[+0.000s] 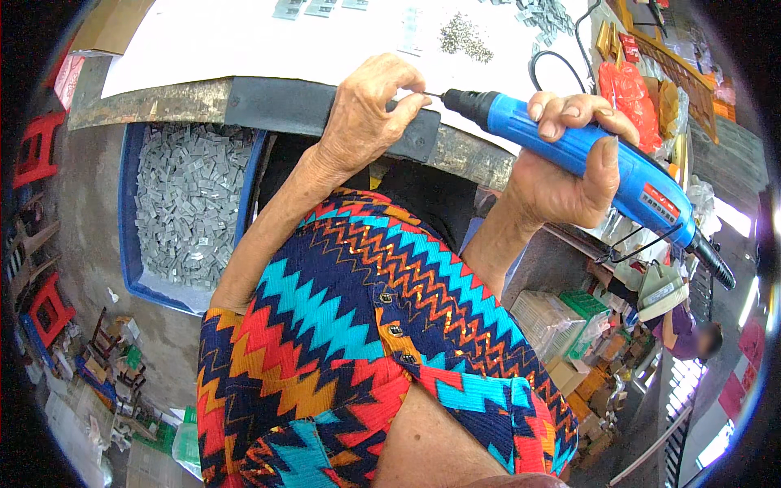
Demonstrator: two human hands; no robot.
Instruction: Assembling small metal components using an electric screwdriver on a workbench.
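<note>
My right hand (pixel 569 175) grips a blue electric screwdriver (pixel 512 120), its fingers over the top of the body and its thumb along the side. The tool lies slantwise, with its black nose and thin bit pointing left toward my left hand (pixel 370 106). Thumb and forefinger of that left hand are pinched together at the bit's tip, above the table's near edge. Whatever they hold there is too small to make out. Beyond the tool, a small heap of tiny screws (pixel 465 39) lies on the white tabletop (pixel 244 41).
Loose grey pieces (pixel 547 18) are heaped at the table's far right, and several flat ones (pixel 321 8) lie at the far edge. Below the table at left stands a blue bin (pixel 128 244) full of grey pieces (pixel 191 195). A red bag (pixel 630 102) is at right; another person (pixel 687 337) is behind.
</note>
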